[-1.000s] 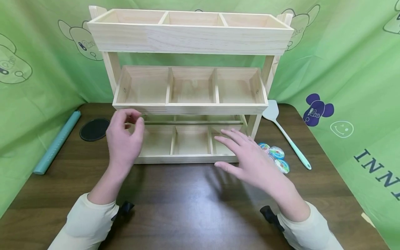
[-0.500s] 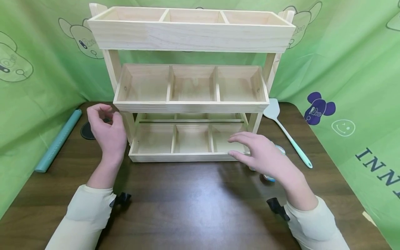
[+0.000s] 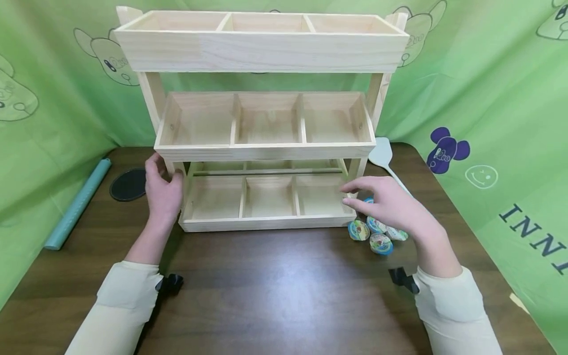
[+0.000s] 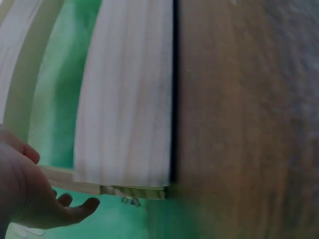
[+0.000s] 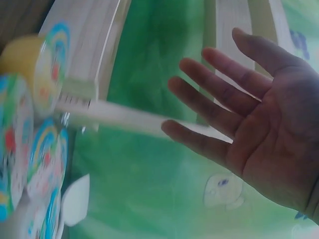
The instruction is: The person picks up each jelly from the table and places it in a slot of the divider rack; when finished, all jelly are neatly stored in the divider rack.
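Note:
A pale wooden three-tier rack, each tier split into three compartments, stands on the table. My left hand is at the rack's left upright, with the thumb in front and the fingers reaching past it. In the left wrist view this hand's fingers look relaxed, not closed around the wood. Off the rack's lower right corner, my right hand hovers with fingers spread and holds nothing. Beneath it lie several small round cups with colourful printed lids, partly hidden. One cup with yellow contents shows in the right wrist view.
A white spatula with a pale handle lies to the right, partly covered by the right hand. At left are a black round disc and a teal rod. A green printed curtain surrounds the table.
My left hand has moved from before the rack's left side to its left upright. The right hand has shifted right, away from the bottom tier and over the cups.

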### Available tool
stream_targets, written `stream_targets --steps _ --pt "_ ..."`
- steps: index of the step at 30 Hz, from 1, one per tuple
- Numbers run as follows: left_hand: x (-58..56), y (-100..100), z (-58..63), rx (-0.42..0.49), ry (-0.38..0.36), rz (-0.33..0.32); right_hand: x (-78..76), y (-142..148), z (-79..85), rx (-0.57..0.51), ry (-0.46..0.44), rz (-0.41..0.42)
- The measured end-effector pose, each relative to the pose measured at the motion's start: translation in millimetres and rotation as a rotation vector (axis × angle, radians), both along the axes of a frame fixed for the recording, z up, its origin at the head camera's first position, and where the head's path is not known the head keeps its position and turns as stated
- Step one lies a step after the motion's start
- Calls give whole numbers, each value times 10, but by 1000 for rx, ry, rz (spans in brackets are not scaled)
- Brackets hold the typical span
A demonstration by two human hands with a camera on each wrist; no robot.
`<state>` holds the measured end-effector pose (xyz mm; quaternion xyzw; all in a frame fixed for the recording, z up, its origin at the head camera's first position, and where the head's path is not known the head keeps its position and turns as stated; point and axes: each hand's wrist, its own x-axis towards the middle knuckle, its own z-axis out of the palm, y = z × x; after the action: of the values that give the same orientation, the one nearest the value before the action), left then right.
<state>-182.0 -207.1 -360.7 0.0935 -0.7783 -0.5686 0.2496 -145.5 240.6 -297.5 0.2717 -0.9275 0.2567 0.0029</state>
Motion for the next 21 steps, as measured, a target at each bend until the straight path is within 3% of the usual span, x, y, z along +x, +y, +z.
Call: stream_targets --steps 7,11,17,21 --pt "-33 -30 -100 -52 -154 -53 -108 288 -32 29 -163 -63" --pt "-45 -61 -152 -39 -209 -115 -188 476 -96 33 -223 -77" --pt "-76 -53 -224 116 -152 -209 -304 764 -199 33 -263 -109" --pt "-78 -73 -265 129 -138 -249 -361 962 -293 13 -268 -81"
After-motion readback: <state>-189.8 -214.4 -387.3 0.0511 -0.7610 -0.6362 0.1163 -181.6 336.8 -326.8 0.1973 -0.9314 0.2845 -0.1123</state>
